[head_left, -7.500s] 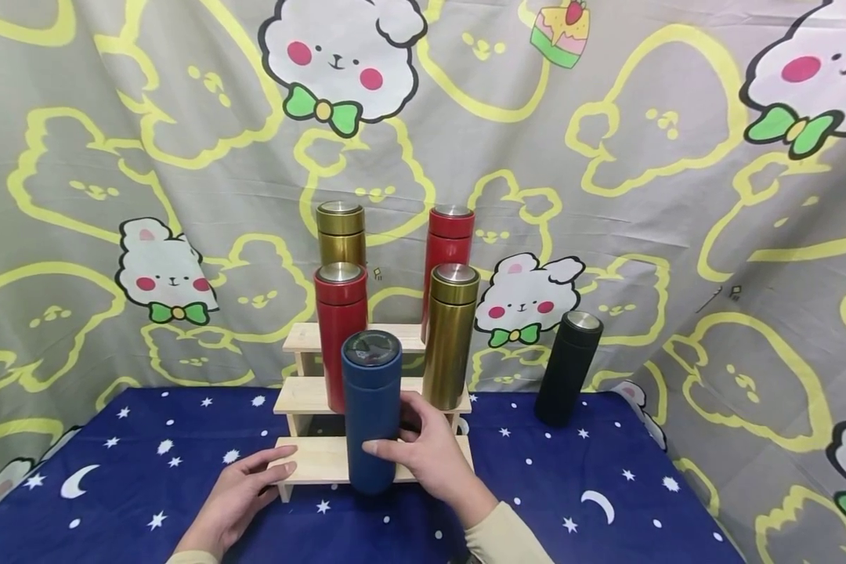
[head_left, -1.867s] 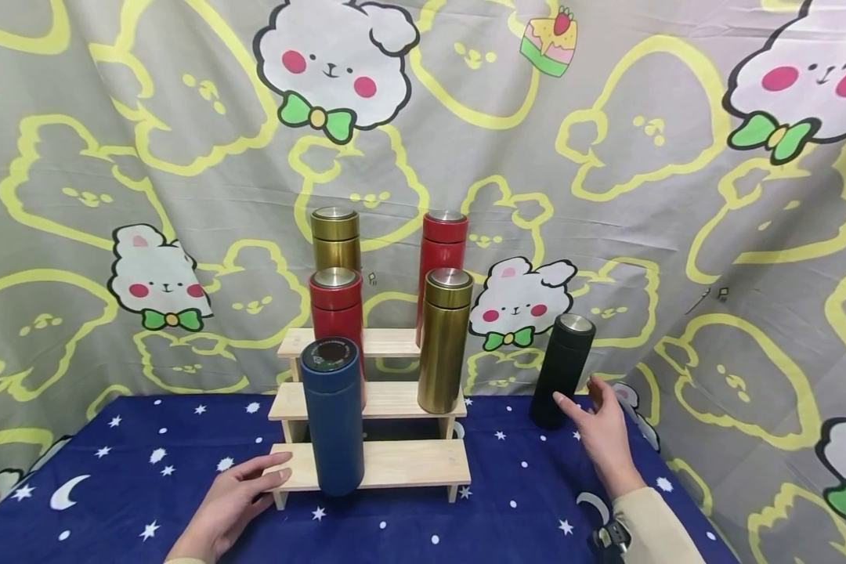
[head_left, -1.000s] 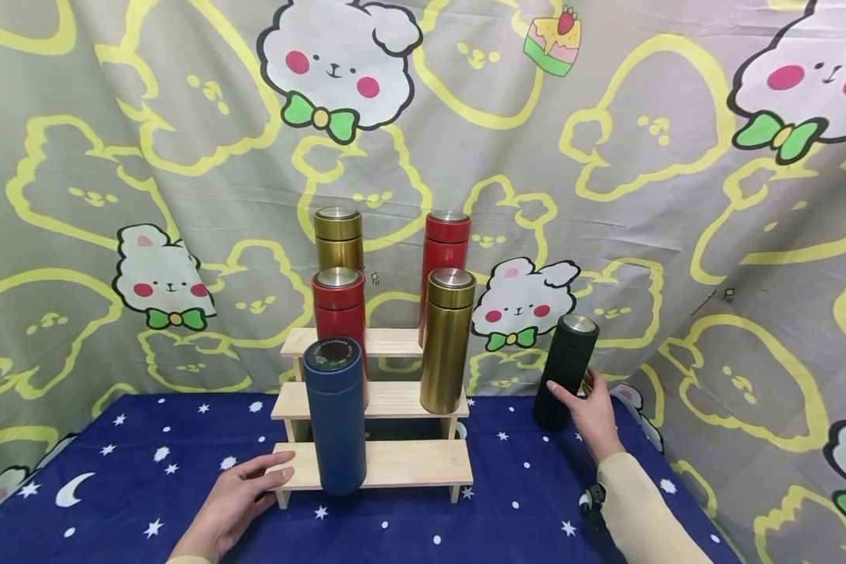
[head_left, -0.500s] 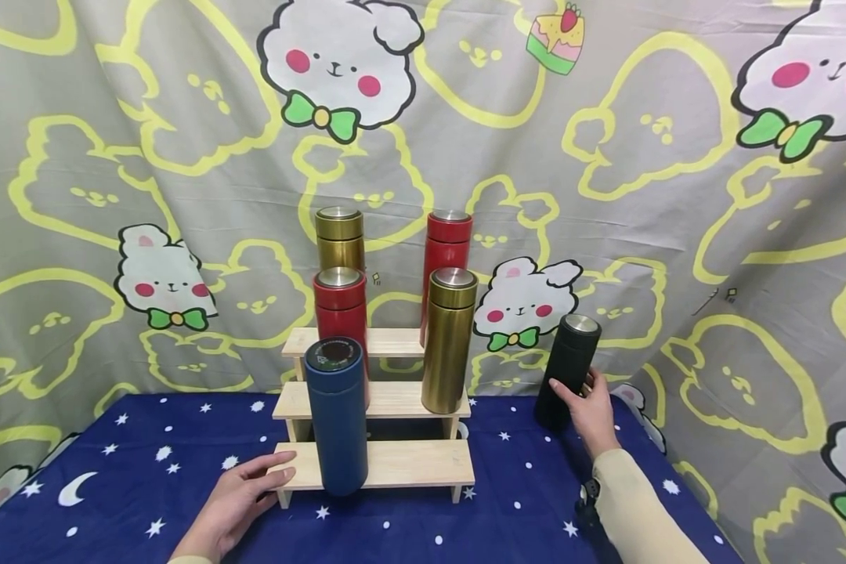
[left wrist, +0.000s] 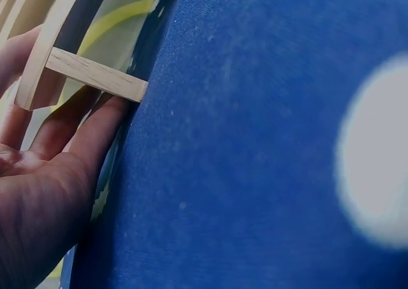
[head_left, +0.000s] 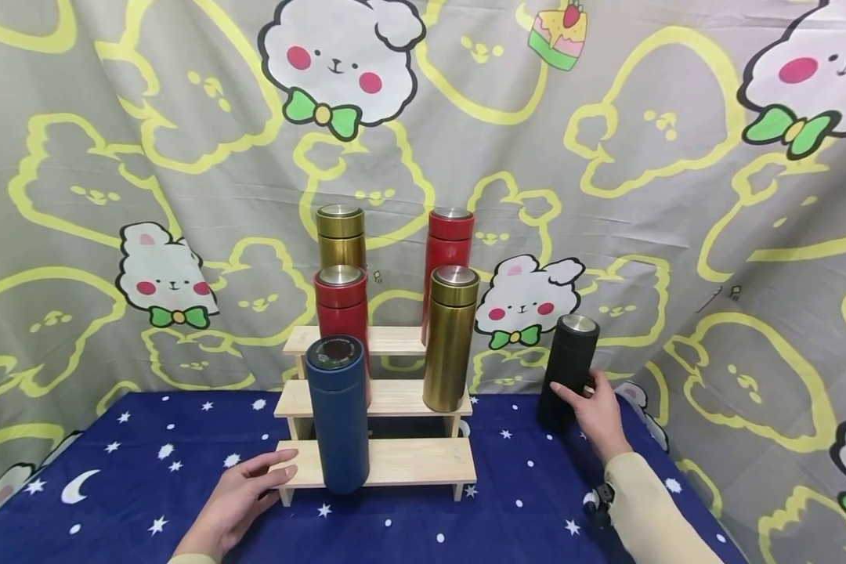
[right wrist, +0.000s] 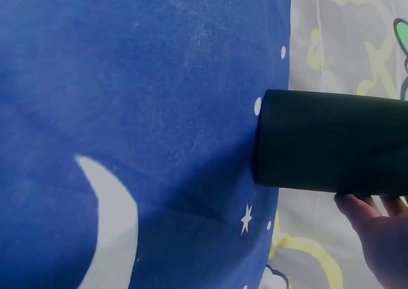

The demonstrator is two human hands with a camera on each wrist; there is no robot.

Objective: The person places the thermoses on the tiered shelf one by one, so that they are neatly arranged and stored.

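My right hand [head_left: 601, 415] grips the lower half of a black thermos bottle [head_left: 569, 352], thumb across its front and fingers behind. The bottle is upright on the cloth, right of a three-step wooden stand [head_left: 423, 462]. In the right wrist view, fingertips [right wrist: 357, 207] meet the side of the bottle near its base. With my left hand [head_left: 236, 497] I hold the left end of the lowest step; the left wrist view has fingers on both sides of the board [left wrist: 39, 72], by its leg. A blue thermos bottle [head_left: 338, 423] stands at the left of that step.
The middle step bears a red bottle [head_left: 341, 313] at left and a gold bottle [head_left: 451, 345] at right. On the top step are a gold bottle [head_left: 341, 239] and a red one [head_left: 448, 251]. A patterned curtain [head_left: 240, 172] hangs behind the starry blue cloth [head_left: 148, 470].
My right hand has let go of the blue bottle, now further left on the lowest step, and has moved right and taken hold of the black bottle. My left hand has stayed on the stand.
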